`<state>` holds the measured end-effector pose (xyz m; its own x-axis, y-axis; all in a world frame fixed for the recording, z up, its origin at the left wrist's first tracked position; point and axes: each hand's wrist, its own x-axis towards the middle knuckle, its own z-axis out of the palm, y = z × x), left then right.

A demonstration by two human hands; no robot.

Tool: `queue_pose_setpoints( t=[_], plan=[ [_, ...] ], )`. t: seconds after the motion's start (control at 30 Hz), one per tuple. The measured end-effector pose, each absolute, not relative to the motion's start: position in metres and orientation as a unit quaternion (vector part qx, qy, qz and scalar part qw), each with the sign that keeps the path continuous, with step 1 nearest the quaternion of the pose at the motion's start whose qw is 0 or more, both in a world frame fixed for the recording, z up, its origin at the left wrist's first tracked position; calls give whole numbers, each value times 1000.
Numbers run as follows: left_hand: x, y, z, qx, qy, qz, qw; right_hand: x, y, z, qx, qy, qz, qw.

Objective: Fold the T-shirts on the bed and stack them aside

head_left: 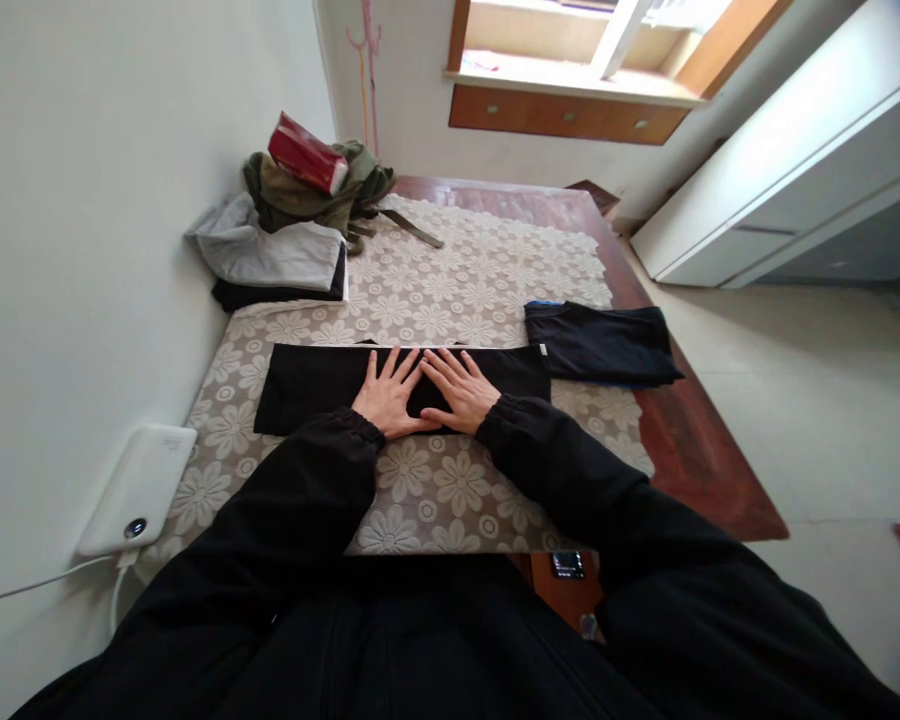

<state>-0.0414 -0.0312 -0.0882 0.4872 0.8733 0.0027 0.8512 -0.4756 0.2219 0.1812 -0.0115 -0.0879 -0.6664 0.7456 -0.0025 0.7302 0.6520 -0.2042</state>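
Observation:
A black garment [311, 388] lies folded into a long flat strip on the lace tablecloth [461, 480], with a white edge along its far side. My left hand [390, 397] rests flat on its middle, fingers spread. Beside it, my right hand [459, 392] also presses flat on the black cloth, its fingers apart. The thumbs and index fingers of both hands come close together or touch. A small white tag shows at the garment's right end. Just beyond that end lies a second folded dark garment [604, 343] with blue edges.
At the back left, a grey garment [300, 255] lies on darker cloth, near an olive backpack [356, 185] with a red pack [304, 155] on top. A white power bank [139, 490] with cables is at the left. Wooden table edge [690, 450] shows at right.

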Motion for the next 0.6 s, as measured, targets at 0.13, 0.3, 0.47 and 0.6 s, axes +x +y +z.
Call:
queue_pose_setpoints(
  t=[0.13, 0.3, 0.47, 0.6],
  plan=[
    [-56, -34, -88, 858, 504, 59, 83, 173, -14, -98, -409, -907, 96, 38],
    [-117, -50, -86, 785, 615, 62, 44, 232, -13, -107, -493, -867, 63, 31],
    [-167, -72, -89, 653, 749, 109, 37, 280, -21, -113, -541, -837, 33, 72],
    [-178, -92, -85, 569, 805, 158, 51, 283, -24, -114, -532, -841, 38, 92]
  ],
)
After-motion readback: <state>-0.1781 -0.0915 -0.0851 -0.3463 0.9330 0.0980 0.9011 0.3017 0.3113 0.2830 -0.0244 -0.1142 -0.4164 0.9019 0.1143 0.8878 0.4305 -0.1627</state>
